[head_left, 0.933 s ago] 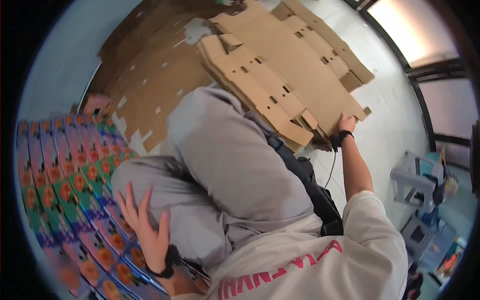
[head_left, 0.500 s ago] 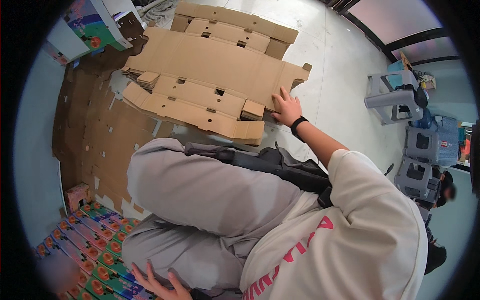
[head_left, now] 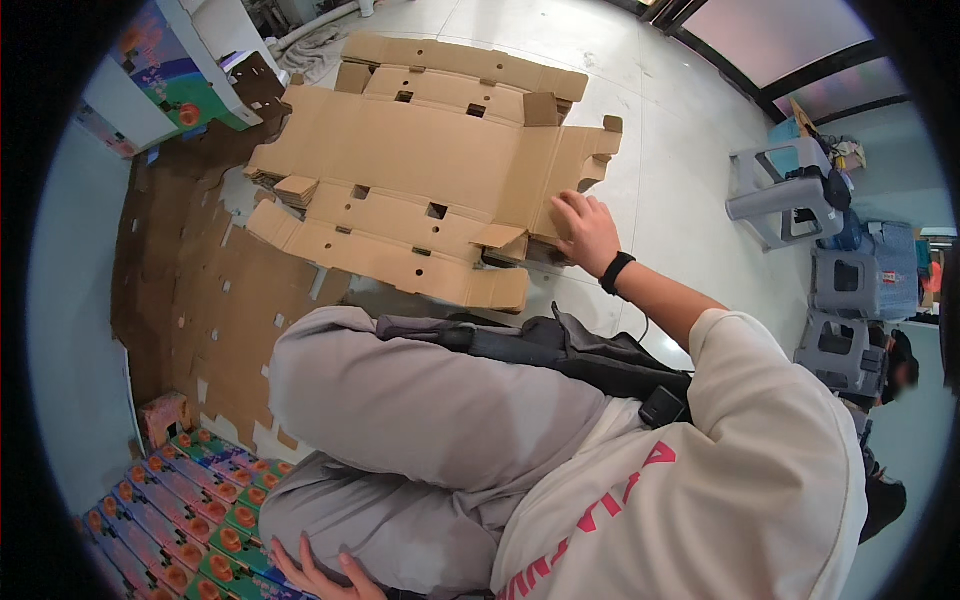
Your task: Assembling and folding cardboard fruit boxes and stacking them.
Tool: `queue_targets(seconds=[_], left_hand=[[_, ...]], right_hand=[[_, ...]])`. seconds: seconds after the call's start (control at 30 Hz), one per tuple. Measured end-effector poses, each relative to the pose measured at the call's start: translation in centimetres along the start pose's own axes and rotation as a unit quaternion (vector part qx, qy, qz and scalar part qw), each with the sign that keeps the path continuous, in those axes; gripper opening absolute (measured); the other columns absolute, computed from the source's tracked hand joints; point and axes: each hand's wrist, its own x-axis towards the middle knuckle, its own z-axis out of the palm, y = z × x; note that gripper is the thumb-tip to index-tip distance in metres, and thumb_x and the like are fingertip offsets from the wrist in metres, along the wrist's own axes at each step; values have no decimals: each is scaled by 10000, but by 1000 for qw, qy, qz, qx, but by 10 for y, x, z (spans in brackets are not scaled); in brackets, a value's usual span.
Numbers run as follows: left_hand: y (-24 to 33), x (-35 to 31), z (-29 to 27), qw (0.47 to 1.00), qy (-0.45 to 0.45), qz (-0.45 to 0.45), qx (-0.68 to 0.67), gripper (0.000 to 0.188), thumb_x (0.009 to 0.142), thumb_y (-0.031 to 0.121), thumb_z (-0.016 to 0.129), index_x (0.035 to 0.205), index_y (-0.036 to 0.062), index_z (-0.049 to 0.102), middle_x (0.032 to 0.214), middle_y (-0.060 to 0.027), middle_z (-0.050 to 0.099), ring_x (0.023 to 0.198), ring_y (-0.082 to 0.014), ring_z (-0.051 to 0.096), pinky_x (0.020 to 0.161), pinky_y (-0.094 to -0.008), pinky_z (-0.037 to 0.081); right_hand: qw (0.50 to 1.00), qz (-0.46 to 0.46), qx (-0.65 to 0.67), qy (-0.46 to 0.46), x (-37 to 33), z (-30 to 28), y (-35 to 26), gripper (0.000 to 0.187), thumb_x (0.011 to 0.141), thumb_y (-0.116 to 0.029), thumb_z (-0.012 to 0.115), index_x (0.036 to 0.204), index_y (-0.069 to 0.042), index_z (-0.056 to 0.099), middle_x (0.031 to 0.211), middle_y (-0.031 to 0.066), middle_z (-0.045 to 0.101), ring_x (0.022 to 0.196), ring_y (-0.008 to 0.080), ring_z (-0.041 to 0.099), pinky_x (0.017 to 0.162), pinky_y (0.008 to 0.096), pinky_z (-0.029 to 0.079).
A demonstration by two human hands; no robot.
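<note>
I locate the die-cut corrugated box blank (head_left: 400,140) beyond the knees, uppermost on a flat stack of blanks (head_left: 295,190) on the tiled floor (head_left: 690,160). Its right end panel (head_left: 545,180) tilts up at the crease.

Right hand (head_left: 588,235): fingers bent, in contact with the near edge of that panel. The thumb side is hidden, so I cannot tell whether it pinches the board. Left hand (head_left: 330,590): fingers spread on the grey trouser leg (head_left: 385,515), holding nothing that I can see; the lower edge crops it. Printed cartons (head_left: 160,520) lie just beside, to the left.

Handling: I judge the blank light, stiff across its panels, pliant at the creases and not slippery. The narrow flaps and slotted strips could bend or tear. I recommend gripping the broad end panel by its edge, clear of the small tabs, and separating it from the layer beneath.
</note>
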Motion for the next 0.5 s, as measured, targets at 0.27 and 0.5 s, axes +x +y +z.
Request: queue_targets(seconds=[0.27,0.5], left_hand=[[-8,-2,0,1000,0,21,14,553,1051,401,722,1497,83,644,1692,-272,390,1549,-502,348,1237,-674,287],[-14,-6,1,1000,-8,13,6,584,1055,440,706,1521,96,629,1718,-272,347,1574,-508,302,1251,-682,253]], right_hand=[[975,75,-58,-201,-15,56,29,847,804,-264,898,1560,-207,520,1715,146,387,1299,382,662,1051,491,573],[949,115,-30,-292,13,63,36,945,848,-308,876,1651,-266,380,1772,211,254,1162,443,735,925,511,637]])
